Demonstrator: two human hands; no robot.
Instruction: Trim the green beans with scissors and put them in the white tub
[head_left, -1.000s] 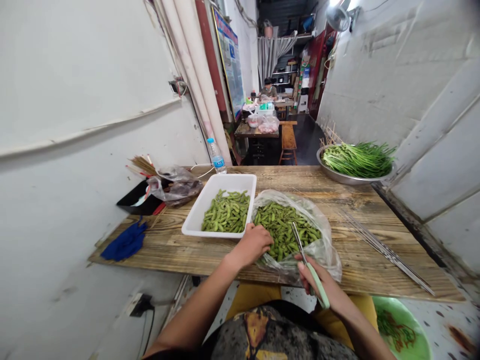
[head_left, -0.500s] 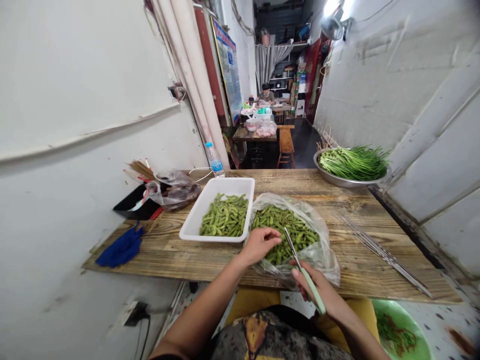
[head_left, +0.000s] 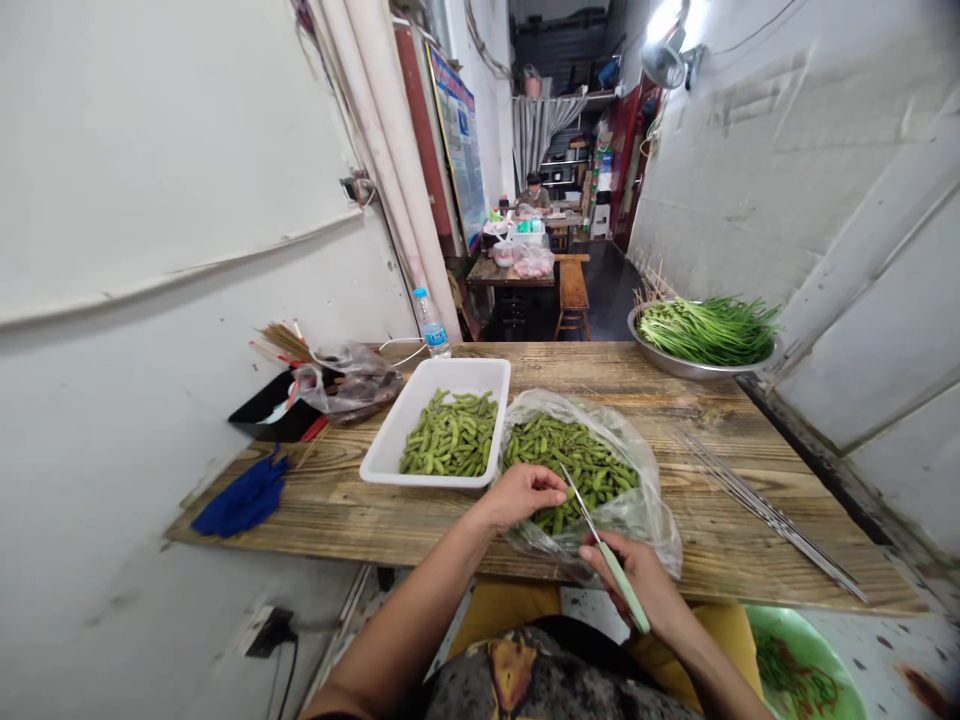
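Observation:
Over a clear plastic bag (head_left: 651,520) of green soybean pods (head_left: 585,450), my left hand (head_left: 521,495) has its fingers pinched around a soybean pod (head_left: 565,492), which is mostly hidden. My right hand (head_left: 637,575) grips scissors (head_left: 622,588) by their pale green handles. The blades point up and left, look nearly together, and their tips reach beside my left fingertips. Left of the bag stands a white plastic tray (head_left: 379,455) with more pods lying in it.
Metal skewers (head_left: 776,515) lie on the wooden table (head_left: 360,520) at right, below a steel bowl (head_left: 694,368) of green stalks. A blue cloth (head_left: 240,495), a black box (head_left: 262,408) and a water bottle (head_left: 433,325) are at left. A green basin (head_left: 810,660) stands on the floor.
The scissor blades have come closer together, with their tips slightly left beside the left fingers. My left hand has barely moved.

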